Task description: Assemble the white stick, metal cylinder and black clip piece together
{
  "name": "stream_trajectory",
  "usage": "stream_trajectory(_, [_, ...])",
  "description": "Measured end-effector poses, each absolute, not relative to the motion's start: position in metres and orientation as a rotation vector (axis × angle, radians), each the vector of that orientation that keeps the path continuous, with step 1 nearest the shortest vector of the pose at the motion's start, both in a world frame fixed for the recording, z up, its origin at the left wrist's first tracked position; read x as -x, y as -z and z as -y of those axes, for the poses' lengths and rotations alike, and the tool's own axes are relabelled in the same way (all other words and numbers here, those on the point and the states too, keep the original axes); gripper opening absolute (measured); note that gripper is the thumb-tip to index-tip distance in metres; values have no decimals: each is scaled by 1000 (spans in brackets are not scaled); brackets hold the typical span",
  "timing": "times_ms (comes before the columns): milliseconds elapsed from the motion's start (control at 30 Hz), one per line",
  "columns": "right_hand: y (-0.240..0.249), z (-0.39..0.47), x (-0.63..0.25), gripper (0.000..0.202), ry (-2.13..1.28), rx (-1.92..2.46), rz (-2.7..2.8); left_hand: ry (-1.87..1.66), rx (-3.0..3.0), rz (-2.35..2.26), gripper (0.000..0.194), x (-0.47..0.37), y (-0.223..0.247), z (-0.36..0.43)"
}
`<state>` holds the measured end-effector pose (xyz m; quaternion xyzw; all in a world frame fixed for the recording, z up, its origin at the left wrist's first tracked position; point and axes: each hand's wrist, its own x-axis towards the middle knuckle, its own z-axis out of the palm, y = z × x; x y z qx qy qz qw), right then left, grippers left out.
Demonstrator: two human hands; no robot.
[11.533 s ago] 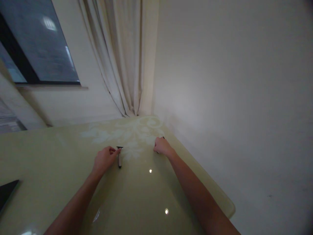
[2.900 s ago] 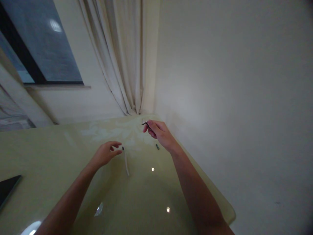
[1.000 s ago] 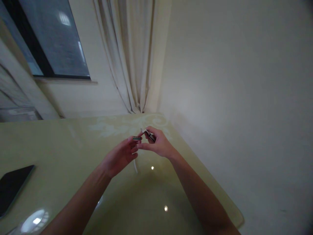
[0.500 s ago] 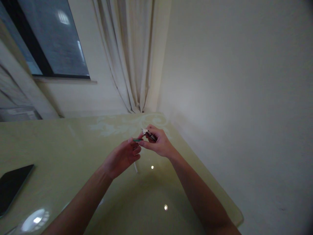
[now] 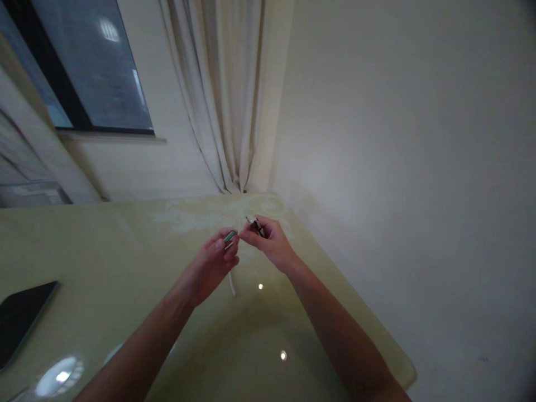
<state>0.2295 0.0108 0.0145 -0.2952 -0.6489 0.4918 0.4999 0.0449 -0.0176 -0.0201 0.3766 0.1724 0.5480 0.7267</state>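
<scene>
Above the table, my left hand (image 5: 211,262) pinches a small, slim green piece (image 5: 229,237) with a pale edge between thumb and fingers. My right hand (image 5: 272,240) is closed around a small dark-and-white object (image 5: 257,226) whose thin tip points up and left; its kind is too small to make out. The fingertips of both hands almost meet. Below my left fingers shows a short white strip (image 5: 231,285); whether it hangs or lies on the table I cannot tell.
The glossy yellow-green table (image 5: 125,268) ends at a slanting right edge beside the wall (image 5: 397,167). A dark flat tablet-like thing (image 5: 25,318) lies at the left. Behind the table hang pale curtains (image 5: 226,100) beside a window (image 5: 104,67).
The green piece has turned from nearly level to tilted, its right end up, in my left fingers. My right thumb has drawn in, and the dark-and-white object has turned slightly.
</scene>
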Motion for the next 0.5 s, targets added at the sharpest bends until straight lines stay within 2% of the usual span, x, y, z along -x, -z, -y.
stream_trajectory(333, [-11,-6,-221,32,-1550,695,1447,-1424,-1153,-551,37,-43,32,9])
stream_trajectory(500, [-20,-5,-227,28,-1490,754,1544,-1346,-1612,-738,58,-25,18,9])
